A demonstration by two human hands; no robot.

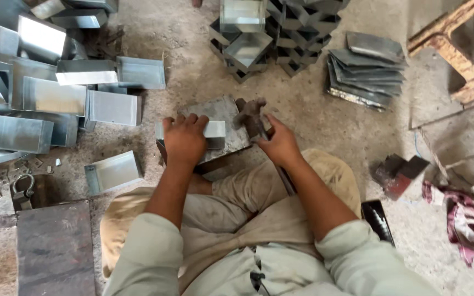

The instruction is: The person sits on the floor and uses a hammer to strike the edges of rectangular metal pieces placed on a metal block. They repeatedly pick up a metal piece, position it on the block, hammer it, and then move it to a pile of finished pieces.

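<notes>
My left hand (184, 140) presses down on a folded sheet-metal piece (214, 129) that lies across a flat steel block (223, 112) on the floor in front of my crossed legs. In my right hand (279, 143) I grip the handle of a hammer, its worn dark head (249, 113) blurred just above the block, to the right of the metal piece. The handle runs back toward my lap beneath my right wrist.
Several open sheet-metal boxes (50, 96) lie heaped at the left. Stacked boxes (248, 38) and a pile of flat sheets (366, 68) sit ahead. A heavy steel slab (56, 246) is at lower left, a rag (467, 219) at right, a wooden frame (467, 49) at upper right.
</notes>
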